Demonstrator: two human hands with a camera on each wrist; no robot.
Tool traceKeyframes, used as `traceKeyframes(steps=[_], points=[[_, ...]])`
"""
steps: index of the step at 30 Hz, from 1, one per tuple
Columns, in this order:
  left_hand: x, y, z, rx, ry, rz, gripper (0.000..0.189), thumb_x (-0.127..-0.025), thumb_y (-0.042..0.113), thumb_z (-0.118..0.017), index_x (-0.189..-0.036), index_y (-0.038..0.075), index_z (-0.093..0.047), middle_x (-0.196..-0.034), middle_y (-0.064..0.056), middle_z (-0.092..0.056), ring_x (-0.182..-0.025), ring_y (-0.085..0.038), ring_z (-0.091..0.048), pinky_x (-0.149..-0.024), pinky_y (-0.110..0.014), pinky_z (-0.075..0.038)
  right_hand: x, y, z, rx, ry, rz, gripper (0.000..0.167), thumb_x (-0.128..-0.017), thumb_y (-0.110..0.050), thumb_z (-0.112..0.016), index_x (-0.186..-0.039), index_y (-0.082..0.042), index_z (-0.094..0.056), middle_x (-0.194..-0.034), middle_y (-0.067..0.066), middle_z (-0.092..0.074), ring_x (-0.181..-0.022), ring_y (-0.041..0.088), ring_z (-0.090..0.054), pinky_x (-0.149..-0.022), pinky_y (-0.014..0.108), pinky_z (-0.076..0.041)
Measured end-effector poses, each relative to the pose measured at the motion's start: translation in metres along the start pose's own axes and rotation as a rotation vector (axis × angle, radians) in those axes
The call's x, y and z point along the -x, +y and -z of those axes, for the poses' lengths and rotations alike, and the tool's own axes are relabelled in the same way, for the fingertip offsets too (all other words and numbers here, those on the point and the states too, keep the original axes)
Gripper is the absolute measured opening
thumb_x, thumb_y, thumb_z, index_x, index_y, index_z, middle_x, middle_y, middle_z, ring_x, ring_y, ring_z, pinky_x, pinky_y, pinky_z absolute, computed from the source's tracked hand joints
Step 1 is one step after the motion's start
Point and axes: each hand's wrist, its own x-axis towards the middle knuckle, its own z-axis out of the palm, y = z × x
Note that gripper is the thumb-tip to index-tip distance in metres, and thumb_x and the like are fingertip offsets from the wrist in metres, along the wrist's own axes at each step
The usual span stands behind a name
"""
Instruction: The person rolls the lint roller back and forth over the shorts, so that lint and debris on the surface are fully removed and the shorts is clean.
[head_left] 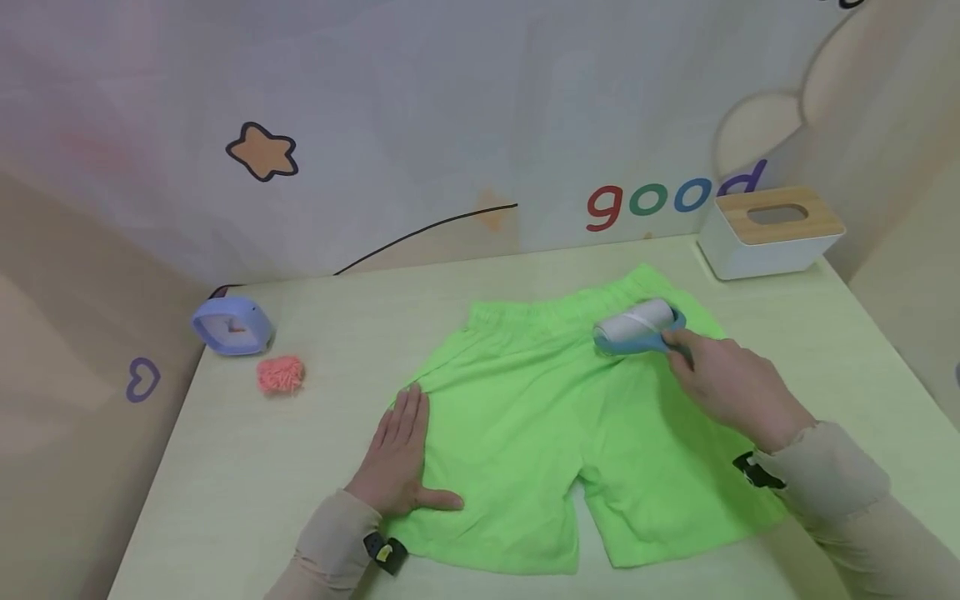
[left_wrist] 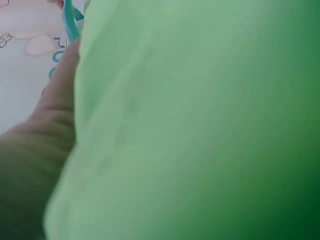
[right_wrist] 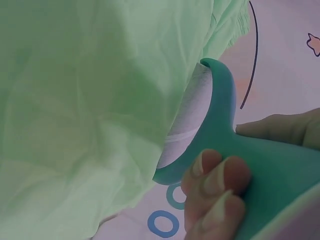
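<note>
Bright green shorts lie spread on the table, waistband toward the back wall. My right hand grips the blue handle of a lint roller. Its white cylinder rests against the cloth just below the waistband. In the right wrist view the fingers wrap round the handle of the lint roller, and the roll touches the shorts. Flat on the left side of the shorts lies my left hand, fingers straight and thumb spread out. The left wrist view is mostly filled by blurred green cloth.
A blue-violet clock stands at the table's left back edge, with a pink fuzzy sponge-like bundle close by. At the back right is a white tissue box with a wooden lid. A printed cloth wall rises behind the table.
</note>
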Motion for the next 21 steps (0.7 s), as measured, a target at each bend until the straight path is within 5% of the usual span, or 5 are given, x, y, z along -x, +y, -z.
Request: traceKeyframes(steps=[16,21], points=[[-0.001,0.003,0.005,0.024,-0.026,-0.014,0.140,-0.065,0.074,-0.071,-0.152,-0.007,0.004,-0.160,-0.021,0.010,-0.147,-0.035,0.009,-0.118,-0.050,-0.004,0.038,0.033,0.009,0.019,-0.018,-0.015,0.055,-0.104,-0.043,-0.039,-0.144,-0.006,-0.047,-0.056,-0.003,-0.037,-0.045,0.012,-0.035,-0.041,0.028,-0.030],[0.000,0.002,0.005,0.000,-0.029,0.002,0.143,-0.062,0.078,-0.068,-0.152,-0.005,0.006,-0.160,-0.019,0.013,-0.147,-0.034,0.011,-0.118,-0.049,-0.003,0.037,0.025,0.012,0.028,-0.015,-0.011,0.049,-0.103,-0.035,-0.044,-0.141,-0.005,-0.051,-0.055,-0.003,-0.037,-0.045,0.012,-0.033,-0.041,0.028,-0.029]])
